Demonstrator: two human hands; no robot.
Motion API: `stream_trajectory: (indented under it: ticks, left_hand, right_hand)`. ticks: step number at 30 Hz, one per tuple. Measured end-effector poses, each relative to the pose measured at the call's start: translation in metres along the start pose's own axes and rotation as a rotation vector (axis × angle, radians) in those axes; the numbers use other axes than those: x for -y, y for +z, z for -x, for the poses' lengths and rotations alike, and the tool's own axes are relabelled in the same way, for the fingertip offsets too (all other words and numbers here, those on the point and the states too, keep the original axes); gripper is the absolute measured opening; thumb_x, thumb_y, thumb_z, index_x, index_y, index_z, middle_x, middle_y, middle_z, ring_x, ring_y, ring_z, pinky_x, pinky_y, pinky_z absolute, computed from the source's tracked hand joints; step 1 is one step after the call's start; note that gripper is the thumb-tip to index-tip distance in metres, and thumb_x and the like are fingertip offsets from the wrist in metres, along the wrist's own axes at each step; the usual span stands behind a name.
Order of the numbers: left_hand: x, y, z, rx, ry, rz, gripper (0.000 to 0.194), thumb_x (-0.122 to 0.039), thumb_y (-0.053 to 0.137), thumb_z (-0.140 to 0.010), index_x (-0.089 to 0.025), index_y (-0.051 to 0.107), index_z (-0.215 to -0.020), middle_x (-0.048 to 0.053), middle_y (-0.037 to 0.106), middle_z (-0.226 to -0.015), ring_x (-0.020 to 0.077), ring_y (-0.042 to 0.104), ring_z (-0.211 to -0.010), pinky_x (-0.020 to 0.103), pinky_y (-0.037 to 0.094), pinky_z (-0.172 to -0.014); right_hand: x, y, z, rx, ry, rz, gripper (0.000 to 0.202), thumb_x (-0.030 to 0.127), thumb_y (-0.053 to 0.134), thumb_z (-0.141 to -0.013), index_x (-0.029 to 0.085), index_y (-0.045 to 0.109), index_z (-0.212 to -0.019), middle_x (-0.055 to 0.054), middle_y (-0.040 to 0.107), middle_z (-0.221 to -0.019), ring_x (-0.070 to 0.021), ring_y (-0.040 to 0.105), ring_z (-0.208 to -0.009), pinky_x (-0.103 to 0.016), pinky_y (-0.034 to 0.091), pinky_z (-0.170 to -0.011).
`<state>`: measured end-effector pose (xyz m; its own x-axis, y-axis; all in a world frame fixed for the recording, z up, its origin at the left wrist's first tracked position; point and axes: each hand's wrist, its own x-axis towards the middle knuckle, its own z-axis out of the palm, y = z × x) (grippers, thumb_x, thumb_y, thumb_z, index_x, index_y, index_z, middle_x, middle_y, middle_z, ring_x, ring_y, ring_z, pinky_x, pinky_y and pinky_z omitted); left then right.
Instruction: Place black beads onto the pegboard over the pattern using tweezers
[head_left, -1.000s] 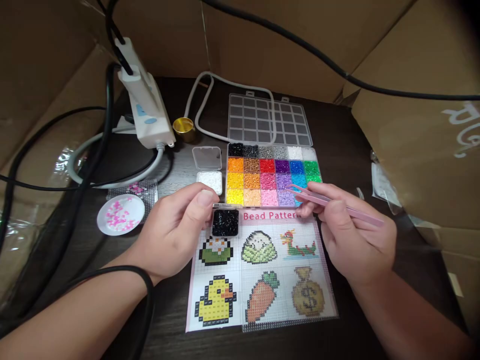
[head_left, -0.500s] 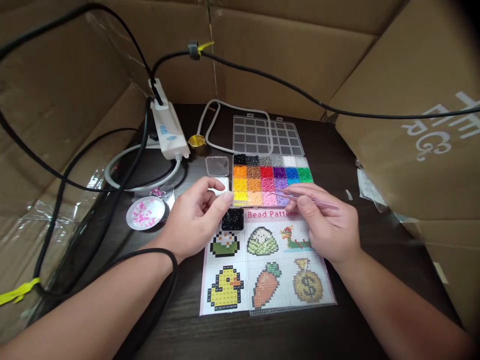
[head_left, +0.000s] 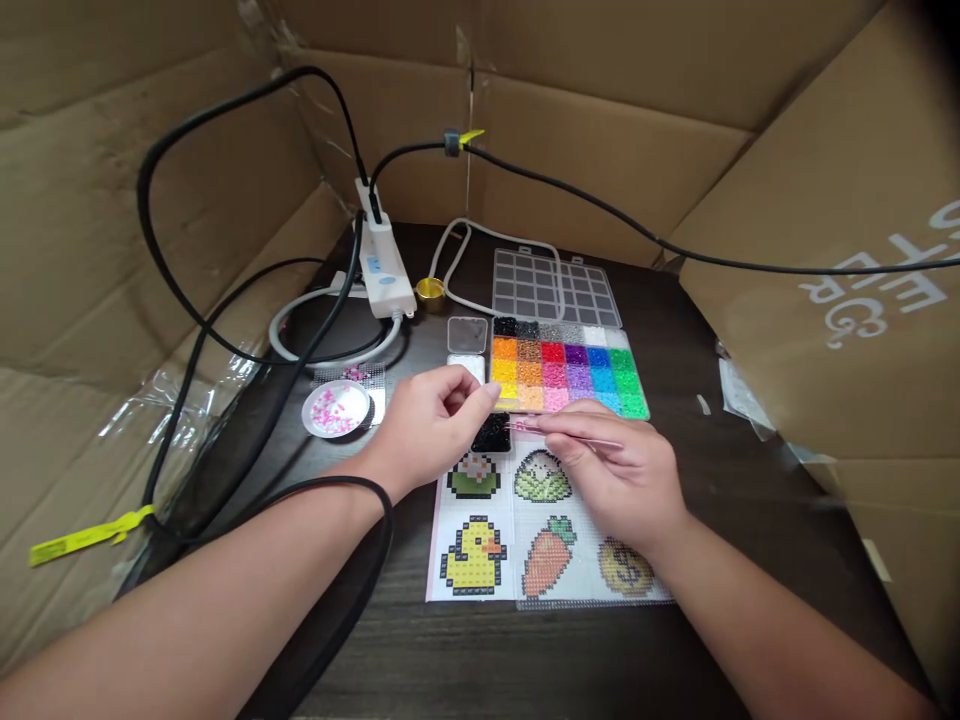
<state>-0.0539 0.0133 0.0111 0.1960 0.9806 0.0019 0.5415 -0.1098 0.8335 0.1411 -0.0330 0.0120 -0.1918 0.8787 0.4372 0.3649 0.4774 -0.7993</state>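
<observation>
My right hand (head_left: 622, 480) pinches a pair of pink tweezers (head_left: 592, 436), whose tips reach the small clear box of black beads (head_left: 491, 433). My left hand (head_left: 431, 425) is beside that box on its left, thumb and forefinger loosely curved and slightly apart; its other fingers are partly hidden. Just behind it stands a small box of white beads (head_left: 466, 367) with its lid up. A sorted bead case (head_left: 575, 382) full of colours lies open behind my hands. Under my right hand is a bead pattern sheet (head_left: 475, 555) with a clear pegboard (head_left: 585, 603) over part of it.
A white dish (head_left: 335, 409) of pink and white beads is at the left on a clear pegboard. Behind it are a power strip (head_left: 386, 270), a gold cup (head_left: 430, 292) and cables. A black cable (head_left: 375, 490) crosses my left forearm. Cardboard walls (head_left: 600, 110) surround the table.
My right hand has moved left and nearer, bringing the tweezers from over the bead case to the black bead box. My left hand stays beside the box. The whole view has shifted.
</observation>
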Motion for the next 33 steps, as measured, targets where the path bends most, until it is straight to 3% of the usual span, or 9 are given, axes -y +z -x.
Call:
stream_trajectory:
  ticks: [10,33]
  left_hand:
    - [-0.0012,-0.0003,0.0022,-0.003,0.016,-0.022,0.037,-0.048,0.053,-0.086,-0.017,0.056,-0.066,-0.002,0.052,-0.055,0.0102,0.044,-0.052,0.024,0.033,-0.051]
    - [-0.0030,0.0006,0.0021,-0.010,0.019,-0.009,0.037,-0.048,0.054,-0.085,-0.016,0.057,-0.067,-0.002,0.053,-0.055,0.0104,0.044,-0.051,0.024,0.033,-0.050]
  right_hand:
    - [-0.0053,0.0038,0.0023,0.025,0.054,-0.029,0.023,0.014,0.061,-0.086,0.025,0.076,-0.100,-0.007,0.077,-0.094,-0.0208,0.071,-0.085,-0.039,0.059,-0.077]
    - [-0.0060,0.0029,0.0030,0.021,0.091,-0.048,0.020,0.015,0.063,-0.085,0.025,0.077,-0.095,-0.006,0.078,-0.093,-0.0201,0.073,-0.085,-0.038,0.061,-0.076]
